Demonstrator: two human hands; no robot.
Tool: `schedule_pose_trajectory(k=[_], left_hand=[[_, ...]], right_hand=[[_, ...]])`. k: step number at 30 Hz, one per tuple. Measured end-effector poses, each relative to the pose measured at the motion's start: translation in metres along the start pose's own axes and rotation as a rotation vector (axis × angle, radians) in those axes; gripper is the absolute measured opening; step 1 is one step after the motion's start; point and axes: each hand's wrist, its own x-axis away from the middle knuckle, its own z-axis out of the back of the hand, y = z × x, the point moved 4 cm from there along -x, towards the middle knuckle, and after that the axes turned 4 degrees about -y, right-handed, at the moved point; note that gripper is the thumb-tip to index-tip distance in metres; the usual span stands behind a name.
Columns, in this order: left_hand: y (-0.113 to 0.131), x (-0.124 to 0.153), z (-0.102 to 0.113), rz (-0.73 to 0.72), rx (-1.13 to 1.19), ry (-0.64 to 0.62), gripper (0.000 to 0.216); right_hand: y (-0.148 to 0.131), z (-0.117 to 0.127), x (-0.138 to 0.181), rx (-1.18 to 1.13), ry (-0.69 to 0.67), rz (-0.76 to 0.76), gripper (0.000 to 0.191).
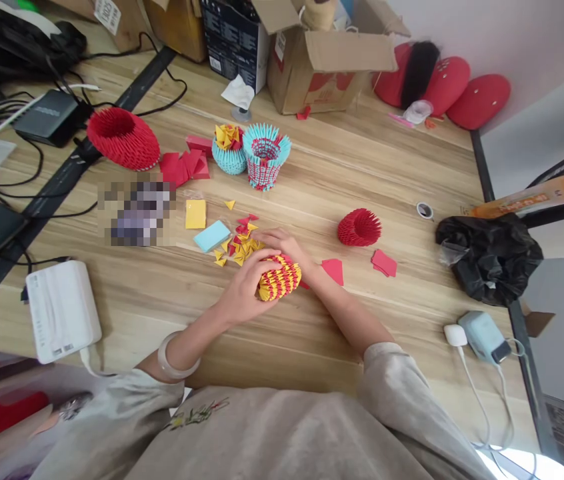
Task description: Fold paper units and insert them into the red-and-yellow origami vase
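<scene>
My left hand is wrapped round a red and yellow folded-paper model resting on the wooden table. My right hand lies just behind the model, fingers reaching left onto a pile of small yellow and red folded triangles. Whether the right fingers pinch a piece is hidden. A pale bangle sits on my left wrist.
A small red paper bowl, red paper sheets, a light blue paper stack and yellow paper lie nearby. Farther back stand a large red model, teal models and cardboard boxes. A black bag sits right.
</scene>
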Motion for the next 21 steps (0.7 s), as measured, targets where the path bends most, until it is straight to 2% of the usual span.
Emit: schedule_pose_trajectory(k=[3, 6, 9, 13, 15, 17, 21], left_hand=[[0.001, 0.001, -0.001, -0.014, -0.003, -0.006, 0.052], [0.000, 0.002, -0.003, -0.016, -0.009, -0.003, 0.051], [-0.001, 0.003, -0.004, -0.009, -0.001, 0.012, 0.055], [-0.004, 0.002, -0.005, 0.033, 0.100, 0.062, 0.060], [-0.008, 0.003, -0.007, 0.130, 0.286, 0.083, 0.062], [-0.016, 0.005, -0.010, 0.290, 0.550, 0.081, 0.064], [-0.032, 0.013, -0.012, 0.576, 1.026, 0.082, 0.060]], right_hand=[[0.007, -0.003, -0.005, 0.011, 0.018, -0.031, 0.021], [0.008, 0.004, 0.003, -0.034, 0.093, -0.039, 0.017], [0.008, 0.017, 0.018, -0.172, 0.232, -0.058, 0.015], [0.014, 0.023, 0.038, -0.375, 0.336, -0.151, 0.014], [0.016, 0.024, 0.047, -0.554, 0.428, -0.192, 0.016], [0.016, 0.024, 0.055, -0.789, 0.507, -0.238, 0.018], [0.007, 0.022, 0.072, -1.189, 0.536, -0.307, 0.021]])
